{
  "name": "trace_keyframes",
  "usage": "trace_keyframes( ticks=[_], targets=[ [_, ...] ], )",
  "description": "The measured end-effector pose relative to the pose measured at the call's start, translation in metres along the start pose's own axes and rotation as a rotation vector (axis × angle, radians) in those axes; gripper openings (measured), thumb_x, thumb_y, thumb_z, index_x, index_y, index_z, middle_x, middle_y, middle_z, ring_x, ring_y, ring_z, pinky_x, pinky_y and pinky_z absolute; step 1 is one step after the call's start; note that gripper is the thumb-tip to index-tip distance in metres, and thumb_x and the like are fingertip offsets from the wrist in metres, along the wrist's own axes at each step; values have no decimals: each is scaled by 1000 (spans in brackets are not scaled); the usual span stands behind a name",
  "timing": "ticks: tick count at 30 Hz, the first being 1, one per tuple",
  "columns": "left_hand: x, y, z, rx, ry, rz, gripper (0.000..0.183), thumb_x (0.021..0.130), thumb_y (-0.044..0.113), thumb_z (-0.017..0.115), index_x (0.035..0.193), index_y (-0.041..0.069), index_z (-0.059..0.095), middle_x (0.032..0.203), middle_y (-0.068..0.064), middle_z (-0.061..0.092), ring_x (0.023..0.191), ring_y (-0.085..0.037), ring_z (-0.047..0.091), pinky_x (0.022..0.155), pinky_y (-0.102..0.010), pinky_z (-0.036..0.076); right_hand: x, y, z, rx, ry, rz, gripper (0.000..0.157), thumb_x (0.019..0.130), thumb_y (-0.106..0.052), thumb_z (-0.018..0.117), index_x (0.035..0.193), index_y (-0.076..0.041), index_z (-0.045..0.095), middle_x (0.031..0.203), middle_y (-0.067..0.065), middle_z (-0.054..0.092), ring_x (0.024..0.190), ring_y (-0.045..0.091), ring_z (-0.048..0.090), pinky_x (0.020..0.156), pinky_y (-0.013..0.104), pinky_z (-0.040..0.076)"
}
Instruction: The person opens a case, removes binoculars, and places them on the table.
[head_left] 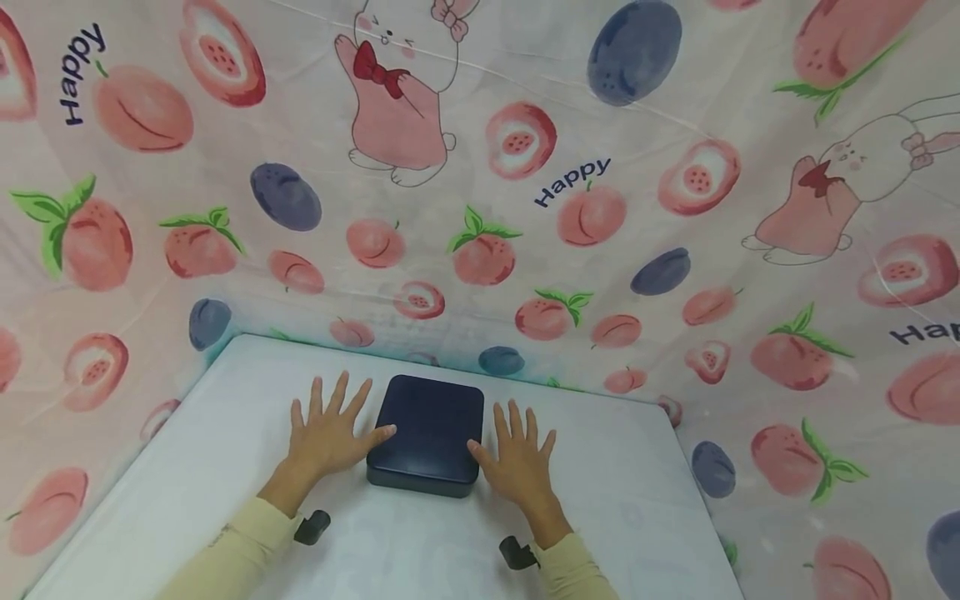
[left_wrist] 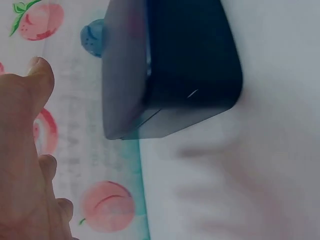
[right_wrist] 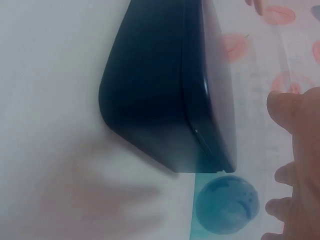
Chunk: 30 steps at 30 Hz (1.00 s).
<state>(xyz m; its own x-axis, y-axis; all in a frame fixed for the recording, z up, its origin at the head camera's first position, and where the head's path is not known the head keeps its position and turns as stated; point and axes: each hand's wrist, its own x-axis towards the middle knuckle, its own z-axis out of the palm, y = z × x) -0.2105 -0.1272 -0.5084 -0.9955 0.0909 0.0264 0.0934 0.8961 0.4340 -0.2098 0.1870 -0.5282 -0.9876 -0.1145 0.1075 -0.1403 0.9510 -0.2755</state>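
A dark navy box [head_left: 429,429] with rounded corners and a lid lies flat on the white table, between the two hands. My left hand [head_left: 330,433] is spread on its left side, fingers straight, thumb reaching over the box's edge. On the other side my right hand [head_left: 521,458] is spread likewise, its thumb tip at the right edge. The left wrist view shows the box [left_wrist: 195,55] side-on, with the left hand [left_wrist: 22,140] apart from it. In the right wrist view a gap also lies between the box [right_wrist: 150,85] and the right hand [right_wrist: 302,150].
The white table [head_left: 600,467] ends at a back edge against a hanging cloth [head_left: 420,217] printed with peaches, rabbits and the word Happy. The cloth also covers both sides. A small black wrist device [head_left: 312,527] sits at the left sleeve, another device [head_left: 517,552] at the right.
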Motion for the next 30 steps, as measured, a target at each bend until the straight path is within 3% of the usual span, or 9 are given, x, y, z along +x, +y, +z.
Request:
trace_keyframes(
  ticks=[10, 21, 26, 30],
  targets=[
    [-1, 0, 12, 1, -13, 5, 101, 89, 83, 53, 166, 23, 29, 175, -21, 12, 159, -56, -3, 118, -82, -4, -2, 1, 0, 16, -14, 4, 83, 100, -65, 52, 164, -16, 32, 173, 15, 26, 160, 46, 16, 118, 84, 8],
    [-2, 2, 23, -16, -46, 8, 109, 85, 82, 59, 166, 16, 28, 174, -22, 18, 159, -56, 0, 119, -82, 5, -7, -5, 7, 117, -6, -18, 87, 99, -66, 52, 163, -11, 33, 172, 20, 27, 158, 49, 20, 117, 85, 9],
    [0, 5, 27, -132, -72, -9, 114, 84, 76, 67, 167, 11, 23, 173, -26, 16, 157, -59, 3, 119, -83, 7, -9, -5, 8, 196, -36, -12, 85, 100, -61, 54, 164, -9, 32, 172, 20, 25, 158, 50, 21, 117, 84, 14],
    [4, 4, 30, -302, -123, -66, 116, 85, 65, 76, 166, 3, 20, 171, -30, 17, 155, -62, 7, 119, -81, 13, -6, -3, 12, 386, -101, 5, 84, 103, -56, 55, 164, -6, 29, 172, 24, 22, 157, 53, 19, 119, 81, 17]
  ],
)
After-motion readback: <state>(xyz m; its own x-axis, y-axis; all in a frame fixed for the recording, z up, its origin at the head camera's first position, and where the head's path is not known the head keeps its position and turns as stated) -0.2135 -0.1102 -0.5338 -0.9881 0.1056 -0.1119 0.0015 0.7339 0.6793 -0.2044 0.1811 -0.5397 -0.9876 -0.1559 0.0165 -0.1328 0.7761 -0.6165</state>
